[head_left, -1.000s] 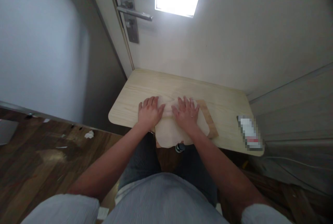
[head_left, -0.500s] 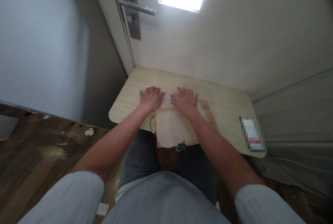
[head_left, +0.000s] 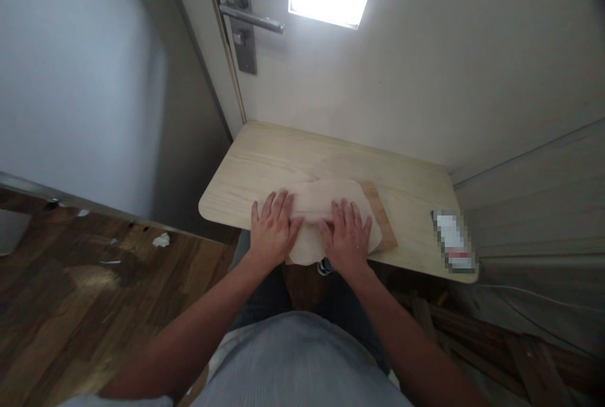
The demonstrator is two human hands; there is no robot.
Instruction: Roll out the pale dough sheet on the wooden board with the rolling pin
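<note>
1. The pale dough sheet [head_left: 326,194] lies on a wooden cutting board [head_left: 384,219], which juts past the near edge of the surface [head_left: 416,186].
2. The left hand [head_left: 273,230] and right hand [head_left: 347,237] rest palm-down, fingers spread apart, over what looks like a thin rolling pin [head_left: 310,216]; neither is clamped.
3. Heavy pressure on the jutting part could tip the board.
4. Uneven pressure between hands could thin one side or tear the sheet.

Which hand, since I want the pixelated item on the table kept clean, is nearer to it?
The right hand, at the pale sheet's end toward the pixelated item; the left hand is farther away.
</note>
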